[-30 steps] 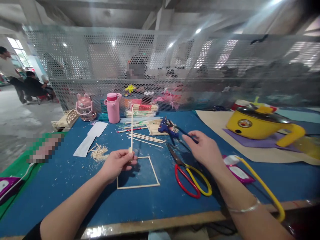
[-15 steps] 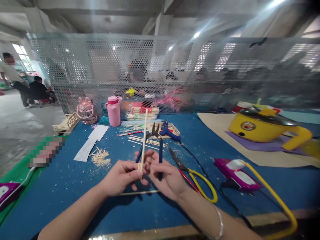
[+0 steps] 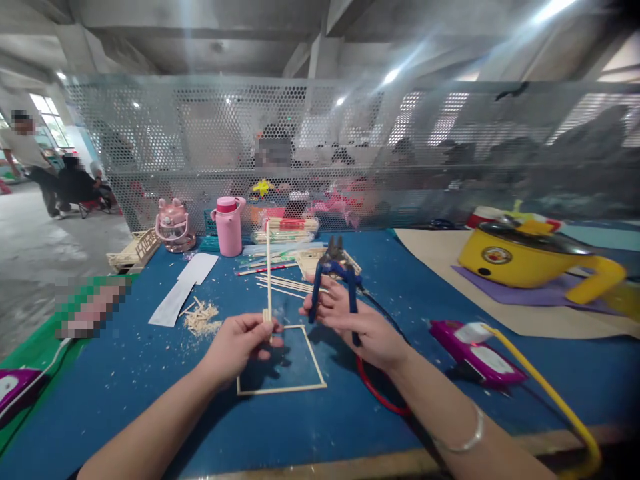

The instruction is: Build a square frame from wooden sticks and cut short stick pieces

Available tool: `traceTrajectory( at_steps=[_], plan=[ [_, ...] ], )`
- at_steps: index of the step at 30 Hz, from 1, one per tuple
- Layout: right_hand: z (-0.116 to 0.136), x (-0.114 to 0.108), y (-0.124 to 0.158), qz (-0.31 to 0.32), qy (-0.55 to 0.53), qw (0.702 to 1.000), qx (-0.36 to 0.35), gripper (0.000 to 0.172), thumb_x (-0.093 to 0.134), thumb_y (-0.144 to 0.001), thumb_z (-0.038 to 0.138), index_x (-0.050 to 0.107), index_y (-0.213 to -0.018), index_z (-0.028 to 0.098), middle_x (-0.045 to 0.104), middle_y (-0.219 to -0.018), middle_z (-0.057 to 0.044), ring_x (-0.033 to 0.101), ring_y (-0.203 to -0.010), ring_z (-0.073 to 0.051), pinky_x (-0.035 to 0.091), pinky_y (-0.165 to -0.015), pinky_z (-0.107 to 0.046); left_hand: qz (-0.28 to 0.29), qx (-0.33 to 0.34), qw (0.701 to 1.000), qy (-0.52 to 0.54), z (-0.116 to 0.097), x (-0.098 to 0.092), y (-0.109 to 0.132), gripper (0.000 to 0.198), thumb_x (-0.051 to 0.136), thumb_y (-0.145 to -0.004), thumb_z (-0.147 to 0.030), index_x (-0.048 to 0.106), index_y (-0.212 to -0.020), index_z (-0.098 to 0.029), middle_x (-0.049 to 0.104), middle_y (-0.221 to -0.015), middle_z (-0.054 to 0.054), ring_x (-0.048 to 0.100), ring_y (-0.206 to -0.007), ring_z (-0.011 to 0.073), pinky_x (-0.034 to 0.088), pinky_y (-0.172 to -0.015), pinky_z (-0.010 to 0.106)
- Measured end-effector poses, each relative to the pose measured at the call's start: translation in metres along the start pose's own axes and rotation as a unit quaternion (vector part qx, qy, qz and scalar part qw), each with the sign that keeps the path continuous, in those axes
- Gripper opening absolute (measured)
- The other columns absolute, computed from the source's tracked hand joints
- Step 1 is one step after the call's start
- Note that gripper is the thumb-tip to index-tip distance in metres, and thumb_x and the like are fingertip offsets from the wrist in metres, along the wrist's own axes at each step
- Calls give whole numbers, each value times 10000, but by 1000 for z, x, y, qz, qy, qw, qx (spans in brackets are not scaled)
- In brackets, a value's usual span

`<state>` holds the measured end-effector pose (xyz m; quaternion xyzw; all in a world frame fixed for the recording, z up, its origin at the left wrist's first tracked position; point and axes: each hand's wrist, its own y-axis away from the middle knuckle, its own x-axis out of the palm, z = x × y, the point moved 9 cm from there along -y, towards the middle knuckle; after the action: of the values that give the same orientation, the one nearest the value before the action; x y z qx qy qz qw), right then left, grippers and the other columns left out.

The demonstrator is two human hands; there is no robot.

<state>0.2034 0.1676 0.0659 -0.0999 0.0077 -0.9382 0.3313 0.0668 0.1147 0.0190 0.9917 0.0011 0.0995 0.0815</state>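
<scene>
In my left hand (image 3: pixel 239 347), a long thin wooden stick (image 3: pixel 269 273) stands nearly upright. Short stick pieces (image 3: pixel 267 316) are pinched beside it between thumb and fingers. My right hand (image 3: pixel 373 333) grips blue-handled cutting pliers (image 3: pixel 316 297), their jaws pointing away and parted. Below the hands, a four-sided frame of thin sticks (image 3: pixel 283 390) lies flat on the blue tabletop (image 3: pixel 200 420); my left hand covers part of its left side. Behind the pliers is a blue glue gun (image 3: pixel 345 269), partly hidden. The red handle (image 3: pixel 375 387) of the scissors shows under my right forearm.
Cut stick bits (image 3: pixel 201 318) lie left, near white paper strips (image 3: pixel 183 290). Loose sticks (image 3: pixel 287 283) are farther back. A pink flask (image 3: pixel 229 227) stands before the perforated screen (image 3: pixel 200 127). At right are a purple power strip (image 3: pixel 477 353) and yellow pot (image 3: pixel 515 257).
My right hand and the pliers have moved right, away from the upright stick. My left hand has shifted slightly left with the stick, uncovering more of the frame. The scissors are now mostly hidden.
</scene>
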Motion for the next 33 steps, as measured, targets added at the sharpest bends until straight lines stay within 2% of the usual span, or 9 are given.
traceTrajectory(
  at_steps=[3,6,8,11,15,21,25,30,33],
  plan=[
    [-1,-17,5,15,243,968,52,662,482,-632,125,410,-1287,190,588,-1173,-84,527,-1103,-238,363,-983,-434,-19,-31,999,15,6,-7,-4,347,726,-634,-443,678,-761,-124,693,-790,77,628,-651,100,424,-470,136],
    [2,-15,13,71,461,883,60,688,412,-633,98,418,-1318,170,454,-1357,-81,405,-1238,-257,280,-1048,-457,-13,-42,999,21,8,-5,-3,286,719,-665,-389,674,-781,-132,695,-783,69,633,-651,96,432,-484,138],
    [1,-14,17,97,543,830,86,700,392,-636,90,409,-1334,145,389,-1406,-88,347,-1284,-253,243,-1071,-446,-14,-47,999,24,9,-4,-2,253,717,-677,-355,675,-800,-138,696,-781,62,636,-649,93,440,-497,143],
    [-4,-9,22,141,584,788,132,713,397,-652,96,374,-1363,146,369,-1418,-93,333,-1298,-245,257,-1069,-423,-17,-55,998,28,10,-4,0,237,724,-673,-322,676,-817,-139,694,-758,54,631,-629,92,446,-506,154],
    [-3,3,21,183,576,786,131,713,402,-644,96,392,-1356,146,413,-1391,-83,386,-1265,-238,295,-1051,-392,-1,-57,998,20,11,0,1,249,733,-659,-317,674,-812,-129,686,-725,52,623,-609,92,442,-505,161],
    [-4,20,18,238,512,815,132,730,398,-614,96,427,-1336,205,535,-1283,4,490,-1159,-215,395,-954,-296,25,-51,998,21,9,4,3,273,733,-651,-340,678,-816,-130,681,-736,53,620,-615,88,442,-509,156],
    [-4,18,16,235,506,818,140,734,412,-605,119,432,-1331,223,589,-1199,25,537,-1074,-218,436,-877,-279,22,-51,998,16,9,3,3,268,735,-646,-340,677,-796,-126,681,-735,58,613,-606,91,447,-509,163],
    [-2,19,16,232,502,822,134,736,418,-592,121,446,-1322,216,587,-1203,13,536,-1076,-215,420,-896,-275,28,-49,998,11,10,4,2,265,716,-669,-336,679,-841,-138,684,-760,59,617,-624,92,454,-526,169],
    [-2,17,15,216,530,808,140,723,409,-604,118,444,-1321,204,548,-1263,-6,514,-1121,-213,396,-929,-272,35,-49,998,4,11,4,2,258,704,-682,-332,675,-847,-137,681,-758,56,615,-621,92,455,-531,175]
  ],
)
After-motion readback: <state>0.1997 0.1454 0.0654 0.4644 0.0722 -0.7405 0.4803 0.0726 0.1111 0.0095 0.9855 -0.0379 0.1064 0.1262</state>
